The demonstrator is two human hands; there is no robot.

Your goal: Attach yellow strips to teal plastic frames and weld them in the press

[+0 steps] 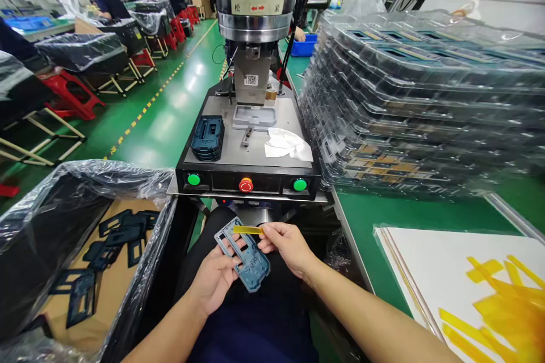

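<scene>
My left hand (216,277) holds a blue-grey plastic housing panel (251,266) with rectangular cutouts, tilted over my lap. Pinched between the thumb and fingers of my right hand (286,244) is a narrow strip of yellow tape (247,229). The strip reaches across the panel's upper part; whether it touches the surface I cannot tell. In front of me a press machine has its metal head (252,76) above a light grey fixture (254,116). A stack of similar dark panels (208,137) sits on the left of its plate.
Green buttons (193,180) and a red stop button (246,184) line the machine's front. At left, a plastic-lined box (106,317) holds several dark frames (123,232). Stacked clear trays (417,108) stand right, behind a white board (409,272) bearing yellow tape pieces (502,306). People sit farther back.
</scene>
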